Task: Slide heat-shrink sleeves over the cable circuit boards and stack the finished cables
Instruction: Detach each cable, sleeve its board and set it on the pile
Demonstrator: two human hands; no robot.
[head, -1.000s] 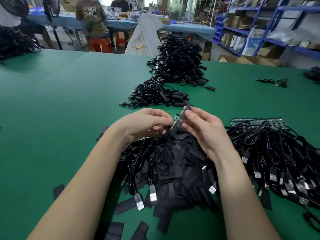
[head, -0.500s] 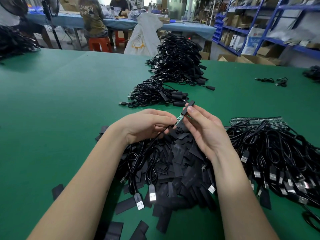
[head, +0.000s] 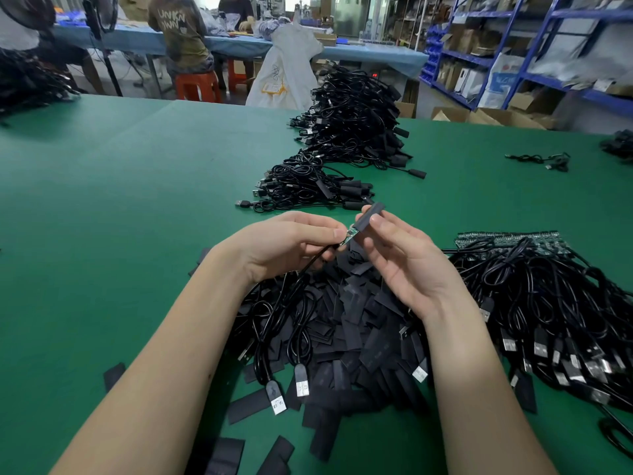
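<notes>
My left hand (head: 291,245) pinches a black cable at its small green circuit board (head: 349,234). My right hand (head: 404,265) pinches a black heat-shrink sleeve (head: 370,216), whose lower end sits over the tip of the board. Most of the board still shows. Below my hands lies a heap of loose flat black sleeves (head: 346,323). A pile of bare-board cables (head: 555,303) spreads at the right. Beyond my hands sit two stacks of sleeved cables (head: 315,186).
The green table (head: 120,217) stretches wide to the left. A larger cable heap (head: 352,114) rises at the far edge. One loose cable (head: 541,159) lies far right. People work at a blue table (head: 359,51) behind; blue shelving (head: 548,46) stands at the right.
The sleeve has gone from held beside the board to slipped onto its tip. Both hands have stayed in place above the sleeve heap.
</notes>
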